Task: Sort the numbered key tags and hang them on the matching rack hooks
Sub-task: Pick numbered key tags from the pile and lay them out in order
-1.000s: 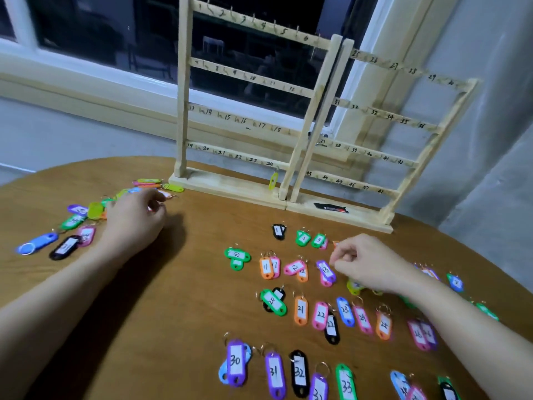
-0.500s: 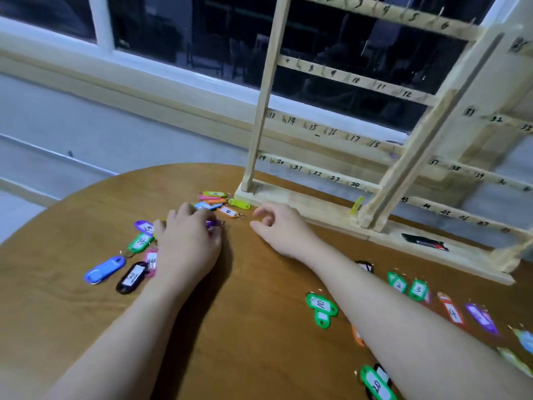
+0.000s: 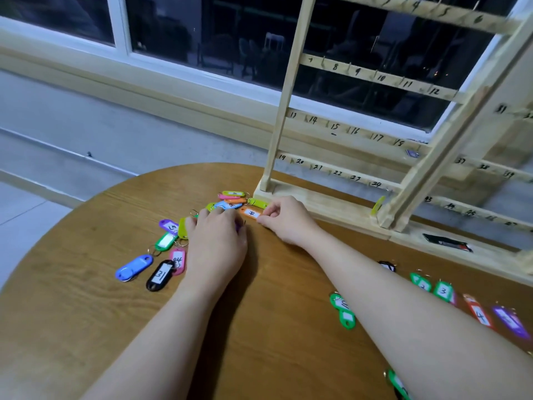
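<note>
Beside the base of the pale wooden rack (image 3: 317, 206) with numbered rails and small hooks, on the round brown wooden table (image 3: 86, 327), lies a loose pile of coloured plastic key tags (image 3: 230, 202). From the head view, the right hand (image 3: 284, 219) reaches across to that pile and pinches the near end of an orange key tag with a white label (image 3: 250, 212) between thumb and curled fingers, just in front of the rack's left foot. The left hand (image 3: 215, 243) lies palm down just left of the right hand, fingers bent over tags at the pile's near edge; whether it grips one cannot be told. Farther left of the rack, well apart from it, rest a blue key tag (image 3: 134, 267), a black key tag marked 31 (image 3: 159, 275), a pink key tag (image 3: 177, 260) and a purple key tag (image 3: 168, 226). In front of the rack's middle, past the right forearm, green key tags (image 3: 432, 286) and a red-orange key tag marked 4 (image 3: 478, 311) lie in a row. A yellow-green tag (image 3: 377, 204) stands against the rack's base near hook 24.
</note>
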`<state>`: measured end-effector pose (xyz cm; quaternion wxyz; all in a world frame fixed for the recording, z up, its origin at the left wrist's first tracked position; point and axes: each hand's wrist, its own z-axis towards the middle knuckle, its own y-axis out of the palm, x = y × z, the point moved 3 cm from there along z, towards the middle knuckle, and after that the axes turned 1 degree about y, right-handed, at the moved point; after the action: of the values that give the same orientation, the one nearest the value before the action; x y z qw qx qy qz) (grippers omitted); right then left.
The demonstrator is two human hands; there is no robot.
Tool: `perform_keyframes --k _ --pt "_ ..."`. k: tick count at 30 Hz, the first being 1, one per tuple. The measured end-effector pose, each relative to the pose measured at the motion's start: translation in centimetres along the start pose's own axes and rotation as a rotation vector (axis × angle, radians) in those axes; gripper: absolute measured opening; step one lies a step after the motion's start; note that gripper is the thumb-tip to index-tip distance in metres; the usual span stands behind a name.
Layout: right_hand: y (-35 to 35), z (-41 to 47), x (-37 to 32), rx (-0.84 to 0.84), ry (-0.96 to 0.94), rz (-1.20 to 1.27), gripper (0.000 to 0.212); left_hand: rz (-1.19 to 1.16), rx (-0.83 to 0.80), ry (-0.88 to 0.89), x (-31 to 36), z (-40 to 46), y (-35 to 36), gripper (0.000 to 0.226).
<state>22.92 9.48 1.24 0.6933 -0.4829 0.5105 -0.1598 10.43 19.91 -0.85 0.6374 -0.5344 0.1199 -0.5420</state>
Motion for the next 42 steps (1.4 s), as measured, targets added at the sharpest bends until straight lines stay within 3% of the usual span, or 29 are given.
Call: perform_keyframes --k 7,12,17,20,26,33,42 --pt "-1.0 -1.6 0.4 -0.041 -0.008 0.054 0.010 -0.117 0.039 0.020 0.4 -0.1 -1.1 0.013" --pt "-0.1 -1.8 0.8 -0.026 -0.021 0.206 0.033 -0.200 0.081 0.076 0.6 -0.1 -1.2 0.009" --pt "0.8 -1.9 0.9 0.058 -0.108 0.169 0.008 -0.458 0.127 -0.023 -0.1 0.2 -1.3 0.008" --pt "1.3 -2.0 1.2 0.084 -0.121 0.200 0.010 -0.590 0.144 -0.083 -0.3 0.2 -1.6 0.008" --pt "0.7 -2.5 1.7 0.155 -0.029 0.389 0.018 -0.660 0.104 -0.134 -0.1 0.1 -2.3 0.010" --pt "0.3 -3.0 1.6 0.111 -0.010 0.525 0.017 -0.711 0.017 -0.156 -0.3 0.1 -1.6 0.007" --pt "0.0 -3.1 1.9 0.081 0.007 0.560 0.012 -0.561 0.021 -0.093 -0.2 0.1 -1.8 0.008"
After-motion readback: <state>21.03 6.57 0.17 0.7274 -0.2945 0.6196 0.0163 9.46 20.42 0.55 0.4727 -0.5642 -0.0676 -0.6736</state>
